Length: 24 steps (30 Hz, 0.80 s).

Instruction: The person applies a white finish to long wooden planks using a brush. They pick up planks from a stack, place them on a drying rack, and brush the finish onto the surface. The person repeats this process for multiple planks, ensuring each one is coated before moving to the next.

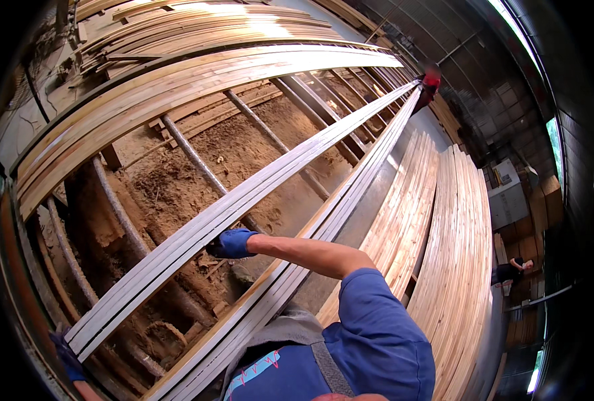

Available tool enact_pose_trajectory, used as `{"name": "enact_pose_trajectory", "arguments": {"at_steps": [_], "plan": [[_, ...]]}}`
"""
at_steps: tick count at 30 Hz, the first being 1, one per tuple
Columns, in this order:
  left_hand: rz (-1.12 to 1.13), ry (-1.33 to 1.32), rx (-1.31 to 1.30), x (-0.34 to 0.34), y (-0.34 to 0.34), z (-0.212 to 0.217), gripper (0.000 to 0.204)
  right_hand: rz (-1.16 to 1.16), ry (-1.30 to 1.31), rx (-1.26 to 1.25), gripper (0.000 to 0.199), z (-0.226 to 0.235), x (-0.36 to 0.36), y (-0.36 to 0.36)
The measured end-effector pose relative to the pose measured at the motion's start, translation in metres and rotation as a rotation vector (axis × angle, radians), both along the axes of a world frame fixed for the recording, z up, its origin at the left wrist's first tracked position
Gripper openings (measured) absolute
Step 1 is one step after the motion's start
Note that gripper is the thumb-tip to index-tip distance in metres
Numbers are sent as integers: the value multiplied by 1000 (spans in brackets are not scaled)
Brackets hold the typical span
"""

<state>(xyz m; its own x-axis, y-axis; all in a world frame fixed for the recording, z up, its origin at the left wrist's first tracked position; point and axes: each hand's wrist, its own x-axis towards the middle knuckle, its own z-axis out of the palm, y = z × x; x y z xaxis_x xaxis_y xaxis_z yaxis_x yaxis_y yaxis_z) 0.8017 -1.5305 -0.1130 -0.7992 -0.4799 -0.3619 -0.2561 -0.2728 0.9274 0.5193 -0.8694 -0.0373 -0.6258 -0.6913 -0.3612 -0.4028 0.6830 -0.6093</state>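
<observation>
A bundle of long, narrow wooden strips [207,227], whitish on their faces, lies slantwise across the metal rollers and stretches away to the upper right. At its near left end, my left hand [66,353] in a dark blue glove holds the corner; its fingers are dim and partly hidden. My right hand [232,243], in a blue glove, grips the bundle's near edge, with the fingertips hidden at the wood. Closer to my body, a second bundle of strips [270,289] runs alongside, under my right forearm and apart from the first.
Metal rollers [193,155] cross a bed of sawdust [170,190]. Joined planks [196,77] lie along the far side. Stacked boards [454,247] stand at the right. A person in red [430,83] is at the strips' far end; another person [508,272] is farther right.
</observation>
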Motion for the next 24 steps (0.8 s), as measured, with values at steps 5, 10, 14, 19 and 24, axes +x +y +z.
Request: {"name": "enact_pose_trajectory", "arguments": {"at_steps": [5, 10, 14, 19, 24], "plan": [[-63, -84, 19, 40, -22, -2, 53, 44, -7, -88, 30, -46, -10, -11], [27, -254, -243, -6, 33, 58, 56, -592, -776, -116, 25, -24, 16, -4], [98, -90, -146, -10, 54, 70, 72, -667, -700, -148, 36, -8, 17, -12], [239, -156, -44, -22, 85, 107, 73, -955, -823, -185, 52, -6, -7, -20], [95, -65, -606, 10, 81, 54, 53, -1052, -1026, -370, 57, -9, -7, -16]]}}
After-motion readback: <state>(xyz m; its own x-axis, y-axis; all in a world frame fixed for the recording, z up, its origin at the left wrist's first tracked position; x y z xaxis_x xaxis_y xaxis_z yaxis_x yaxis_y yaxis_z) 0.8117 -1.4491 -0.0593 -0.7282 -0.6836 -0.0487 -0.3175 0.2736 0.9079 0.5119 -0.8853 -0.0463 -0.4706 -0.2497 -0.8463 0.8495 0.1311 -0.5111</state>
